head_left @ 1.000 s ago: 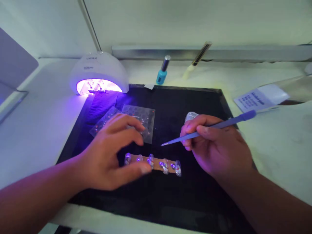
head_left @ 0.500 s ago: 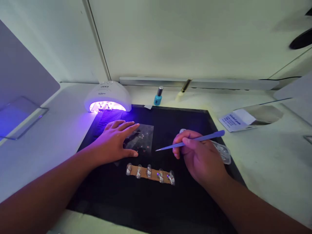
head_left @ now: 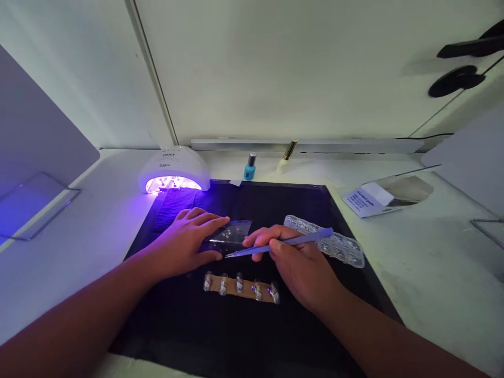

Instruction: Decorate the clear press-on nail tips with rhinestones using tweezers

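Note:
My left hand (head_left: 189, 239) rests with its fingers spread on a clear plastic sheet (head_left: 238, 227) dotted with small gems. In my right hand (head_left: 293, 257) is a slim blue pair of tweezers (head_left: 260, 249), held like a pen. Its pointed tip is near my left thumb, at the lower edge of the sheet; whether it grips a gem is too small to tell. Closer to me, a tan strip (head_left: 246, 287) carries several clear false nails (head_left: 239, 283) with white, glittery decoration.
A lit nail lamp (head_left: 173, 163) stands at the back left of the black mat (head_left: 244, 341). Behind the mat are a blue polish bottle (head_left: 250, 169) and a pale bottle with a gold cap (head_left: 286, 157). A clear compartment case (head_left: 340, 248) and an alcohol pads box (head_left: 370, 198) lie right.
My right hand has moved left with the tweezers, bringing the tip close to my left thumb. More of the compartment case now shows. The sheet looks more tilted under my left hand.

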A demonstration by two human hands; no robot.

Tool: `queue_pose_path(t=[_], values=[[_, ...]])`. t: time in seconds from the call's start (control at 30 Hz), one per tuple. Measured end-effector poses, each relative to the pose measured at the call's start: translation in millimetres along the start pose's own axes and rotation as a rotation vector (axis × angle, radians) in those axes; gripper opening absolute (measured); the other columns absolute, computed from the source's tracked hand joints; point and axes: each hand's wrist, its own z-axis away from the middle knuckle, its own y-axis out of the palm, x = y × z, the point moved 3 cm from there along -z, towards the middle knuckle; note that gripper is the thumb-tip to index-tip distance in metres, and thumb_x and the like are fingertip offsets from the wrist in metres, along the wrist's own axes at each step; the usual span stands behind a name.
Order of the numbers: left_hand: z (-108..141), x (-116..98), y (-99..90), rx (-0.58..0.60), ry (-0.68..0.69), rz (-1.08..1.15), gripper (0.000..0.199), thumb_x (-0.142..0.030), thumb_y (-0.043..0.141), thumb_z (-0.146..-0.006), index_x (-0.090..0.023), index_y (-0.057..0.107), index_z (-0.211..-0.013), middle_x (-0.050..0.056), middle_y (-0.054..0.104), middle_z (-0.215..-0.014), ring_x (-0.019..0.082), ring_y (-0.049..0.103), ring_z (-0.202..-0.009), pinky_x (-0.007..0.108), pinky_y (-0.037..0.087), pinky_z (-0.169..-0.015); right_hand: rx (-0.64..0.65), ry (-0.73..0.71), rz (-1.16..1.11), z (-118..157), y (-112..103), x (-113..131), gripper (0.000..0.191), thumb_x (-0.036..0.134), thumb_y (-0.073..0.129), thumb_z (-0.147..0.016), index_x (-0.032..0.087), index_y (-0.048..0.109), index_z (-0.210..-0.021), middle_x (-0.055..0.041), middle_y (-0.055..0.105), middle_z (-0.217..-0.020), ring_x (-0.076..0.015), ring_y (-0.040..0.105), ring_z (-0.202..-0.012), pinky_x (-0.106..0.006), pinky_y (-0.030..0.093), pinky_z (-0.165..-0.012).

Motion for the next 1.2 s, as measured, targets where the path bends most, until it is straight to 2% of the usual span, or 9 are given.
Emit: queue_pose_path(t=[0.17,0.33,0.5,0.6,0.73,0.87,1.0,1.1,1.2], values=[[1.4,-5.0,-3.1,-0.012,0.052,0.029,0.057,-0.034,0.067,-0.09,-0.023,0.049,-0.143,0.01,0.062,-0.137,0.033,0.05,-0.126,0.059,0.039,-0.106,0.067,-0.049,-0.01,0.2,8.0,6.2,0.016,0.039,0.07,-0.086,0.025,0.076,-0.082,-0.0024,0.071,-0.083,-0.017,0.066,-0.077,-0.032,0.052,-0.075],[-1.1,-9.7,-3.7,-0.078,0.081,0.03,0.052,-0.031,0.066,-0.09,-0.019,0.053,-0.139,0.011,0.064,-0.131,0.033,0.054,-0.12,0.06,0.043,-0.101,0.149,-0.172,0.102,0.3,8.3,11.9,0.015,0.033,0.066,-0.091,0.023,0.076,-0.087,-0.0056,0.073,-0.093,-0.0162,0.066,-0.075,-0.032,0.054,-0.07],[-3.1,-7.7,-0.2,-0.136,0.095,0.034,0.053,-0.031,0.067,-0.09,-0.02,0.051,-0.14,0.011,0.064,-0.13,0.033,0.054,-0.12,0.057,0.043,-0.101,0.109,-0.198,0.089,-2.9,6.7,8.2,0.013,0.029,0.065,-0.092,0.024,0.077,-0.089,-0.0032,0.074,-0.089,-0.014,0.067,-0.073,-0.029,0.054,-0.071],[1.8,-2.0,0.2,-0.199,0.087,0.056,0.064,-0.041,0.067,-0.089,-0.023,0.043,-0.147,0.014,0.05,-0.148,0.035,0.045,-0.133,0.06,0.037,-0.109,0.107,-0.222,0.048,-2.0,6.7,13.1,0.013,0.032,0.067,-0.09,0.025,0.078,-0.088,-0.0033,0.074,-0.089,-0.0144,0.067,-0.074,-0.028,0.054,-0.067],[15.3,3.2,-7.4,-0.383,0.075,0.246,0.084,-0.048,0.069,-0.087,-0.028,0.025,-0.156,0.013,0.02,-0.165,0.037,0.023,-0.15,0.06,0.025,-0.119,0.136,-0.253,0.016,3.2,6.3,27.9,0.014,0.036,0.069,-0.089,0.026,0.079,-0.087,-0.0033,0.072,-0.082,-0.0164,0.067,-0.076,-0.029,0.055,-0.065],[26.0,-4.8,-16.2,-0.405,0.105,0.527,0.084,-0.042,0.071,-0.086,-0.035,0.025,-0.156,0.007,0.026,-0.165,0.035,0.026,-0.15,0.055,0.026,-0.122,0.206,-0.293,-0.021,8.5,7.4,42.0,0.016,0.033,0.067,-0.09,0.025,0.08,-0.091,-0.0024,0.067,-0.07,-0.0177,0.067,-0.075,-0.031,0.053,-0.067],[32.9,-19.6,-21.8,-0.327,0.131,0.822,0.067,-0.033,0.073,-0.086,-0.037,0.044,-0.147,0.005,0.056,-0.142,0.027,0.055,-0.128,0.038,0.051,-0.102,0.263,-0.296,-0.078,13.5,11.4,51.3,0.018,0.033,0.065,-0.092,0.023,0.08,-0.092,-0.0038,0.068,-0.069,-0.0195,0.067,-0.077,-0.034,0.051,-0.07],[37.0,-25.8,-27.0,-0.359,0.143,0.94,0.048,-0.022,0.075,-0.085,-0.037,0.063,-0.128,0.0,0.07,-0.107,0.016,0.066,-0.098,0.025,0.055,-0.085,0.279,-0.297,-0.094,16.7,14.7,56.5,0.018,0.034,0.065,-0.092,0.023,0.08,-0.093,-0.0045,0.069,-0.074,-0.019,0.066,-0.075,-0.033,0.051,-0.066],[37.8,-26.2,-29.5,-0.342,0.119,1.08,0.039,-0.013,0.074,-0.084,-0.034,0.069,-0.116,-0.003,0.071,-0.084,0.009,0.065,-0.073,0.018,0.053,-0.067,0.27,-0.318,-0.082,18.3,16.4,59.3,0.02,0.034,0.063,-0.092,0.022,0.079,-0.093,-0.005,0.068,-0.073,-0.0201,0.066,-0.074,-0.035,0.051,-0.067]])
